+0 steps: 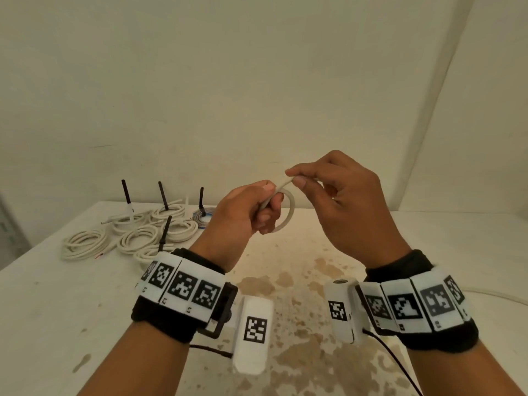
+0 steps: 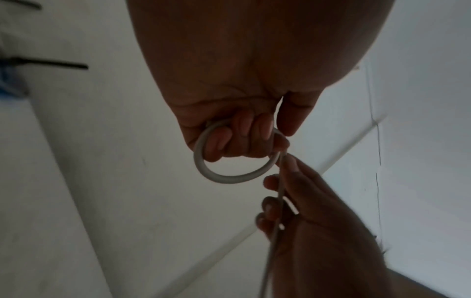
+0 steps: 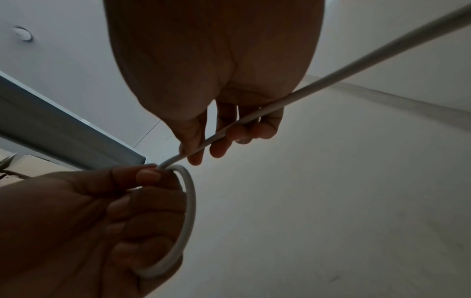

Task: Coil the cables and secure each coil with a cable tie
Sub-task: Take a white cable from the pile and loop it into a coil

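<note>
Both hands (image 1: 340, 201) grip looped cable (image 1: 288, 210).

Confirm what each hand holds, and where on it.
Left hand grips the white cable at its first loop; right hand pinches the same cable's straight run just beyond the loop.

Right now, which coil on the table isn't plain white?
The blue-striped coil, farthest right in the pile, nearest the left hand. The other coils are plain white.

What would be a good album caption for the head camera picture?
Left hand holds the first loop of a white cable while the right hand feeds it, finished tied coils behind.
</note>
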